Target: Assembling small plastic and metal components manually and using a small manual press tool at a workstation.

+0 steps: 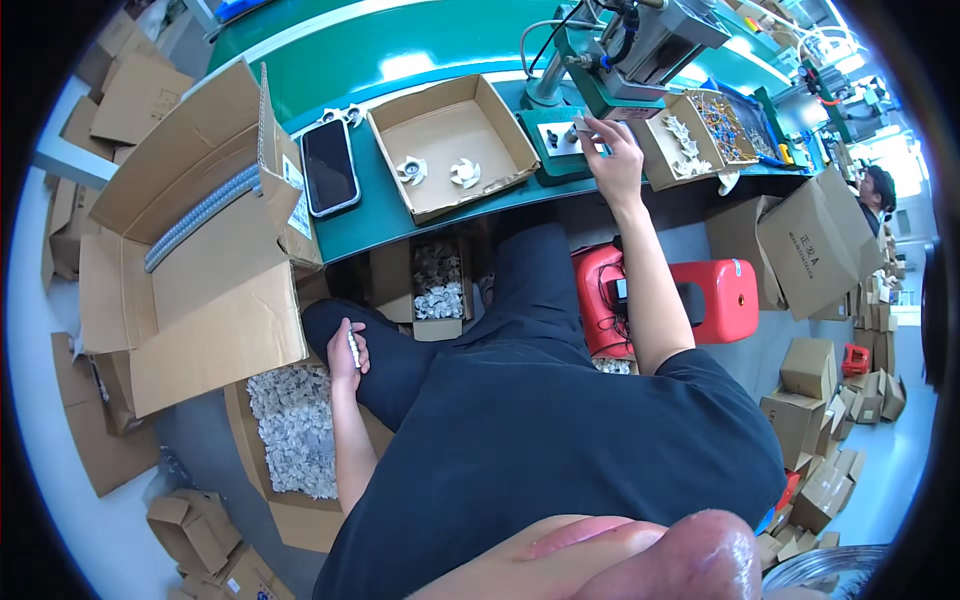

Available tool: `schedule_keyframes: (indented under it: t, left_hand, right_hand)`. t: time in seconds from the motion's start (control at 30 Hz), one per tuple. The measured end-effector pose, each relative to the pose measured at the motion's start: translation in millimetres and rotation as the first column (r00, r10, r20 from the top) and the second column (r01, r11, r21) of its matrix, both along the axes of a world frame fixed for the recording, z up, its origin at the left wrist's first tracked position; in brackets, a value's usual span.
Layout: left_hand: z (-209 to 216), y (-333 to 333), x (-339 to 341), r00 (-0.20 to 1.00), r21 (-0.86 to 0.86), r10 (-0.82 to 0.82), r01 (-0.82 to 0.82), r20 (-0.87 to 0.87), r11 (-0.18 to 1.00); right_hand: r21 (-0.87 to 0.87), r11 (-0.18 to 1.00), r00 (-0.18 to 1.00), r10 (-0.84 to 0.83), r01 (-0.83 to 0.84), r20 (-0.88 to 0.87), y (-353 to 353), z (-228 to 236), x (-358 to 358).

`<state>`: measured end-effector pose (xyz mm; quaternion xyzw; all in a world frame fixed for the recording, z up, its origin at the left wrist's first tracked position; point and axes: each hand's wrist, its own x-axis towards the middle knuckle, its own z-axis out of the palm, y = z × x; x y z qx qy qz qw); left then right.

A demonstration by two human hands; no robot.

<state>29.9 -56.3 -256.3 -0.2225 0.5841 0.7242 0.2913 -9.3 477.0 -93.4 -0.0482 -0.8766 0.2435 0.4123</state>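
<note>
My left hand (345,352) rests by my thigh, its fingers closed round a short row of small whitish pieces (354,350); their kind is too small to tell. My right hand (614,155) reaches to the bench press (640,60), fingertips pinched together at the white plate of its fixture (558,138). Whatever those fingers hold is too small to make out. Dark pins stand on the plate just left of the fingers. Left of the fixture, a shallow cardboard tray (440,125) carries two white fan impellers, one (465,173) and another (411,170).
A phone (330,166) lies beside the tray. Right of the press, a box (688,140) contains white impellers, next to colourful small parts (722,125). A large open carton (200,270) stands at left, above a box of white parts (292,430). A red stool (715,300) is under my right arm.
</note>
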Motion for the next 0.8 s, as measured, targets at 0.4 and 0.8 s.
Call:
schedule_keyframes:
  t: [0.4,0.8]
  left_hand:
    - [-10.4,1.6,-9.6,1.000,0.047,0.005,-0.004,-0.023,0.999]
    - [-11.4,13.3,-10.8,0.998,0.050,-0.040,0.042,-0.046,0.998]
  right_hand:
    - [0.482,0.872,0.996,0.090,-0.081,0.005,-1.5,28.8,-4.5]
    - [0.488,0.873,1.000,0.010,-0.004,-0.009,1.0,13.0,10.8]
